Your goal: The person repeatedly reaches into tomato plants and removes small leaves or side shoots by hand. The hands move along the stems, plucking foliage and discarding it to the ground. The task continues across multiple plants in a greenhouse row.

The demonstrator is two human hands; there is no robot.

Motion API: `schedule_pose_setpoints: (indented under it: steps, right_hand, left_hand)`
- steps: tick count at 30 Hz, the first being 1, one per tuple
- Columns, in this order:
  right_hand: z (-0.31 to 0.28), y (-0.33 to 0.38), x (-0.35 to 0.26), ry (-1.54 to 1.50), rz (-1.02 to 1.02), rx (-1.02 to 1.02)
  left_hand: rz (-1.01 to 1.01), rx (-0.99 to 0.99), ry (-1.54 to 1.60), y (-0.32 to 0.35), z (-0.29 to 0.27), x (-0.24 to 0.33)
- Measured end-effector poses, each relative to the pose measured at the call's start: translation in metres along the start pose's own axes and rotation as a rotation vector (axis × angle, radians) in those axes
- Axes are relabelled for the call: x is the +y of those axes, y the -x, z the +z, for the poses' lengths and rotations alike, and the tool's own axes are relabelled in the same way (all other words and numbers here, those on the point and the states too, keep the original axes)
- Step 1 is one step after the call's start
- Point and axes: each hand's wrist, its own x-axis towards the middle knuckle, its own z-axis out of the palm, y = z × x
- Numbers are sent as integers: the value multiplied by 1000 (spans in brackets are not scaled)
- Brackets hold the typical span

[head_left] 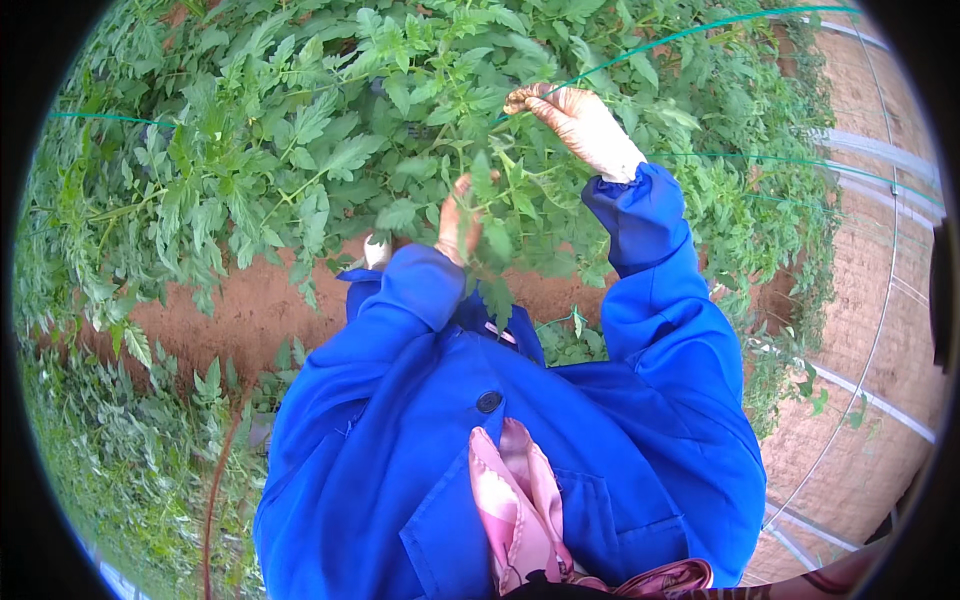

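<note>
My right hand point(575, 122), light at the wrist and stained dark at the fingers, is raised over the foliage with its fingertips pinched on a green string point(640, 50). From the pinch the string runs taut toward the upper right, and a short piece shows just left of the fingertips. Lower and to the left, my left hand point(456, 225) is among the leaves of a tomato plant point(505, 190), its fingers curled at the shoot. Leaves cover part of those fingers, so the exact hold is hidden.
Dense tomato rows point(250, 130) fill the far side, with more plants point(130, 450) at the near left. Bare reddish soil point(220, 315) lies between them. Another green string point(760, 156) crosses at right. Beyond it is a brown surface point(860, 300) with pale bars and a thin cable.
</note>
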Motion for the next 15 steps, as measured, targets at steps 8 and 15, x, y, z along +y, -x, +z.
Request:
schedule_pose_setpoints:
  steps: [8, 15]
  right_hand:
    - [23, -4, -5, 82, -72, -107]
    - [41, -28, -34, 415, -303, -270]
  left_hand:
    - [454, 96, -1112, -69, 2, -6]
    - [448, -9, -1428, -99, 13, -11]
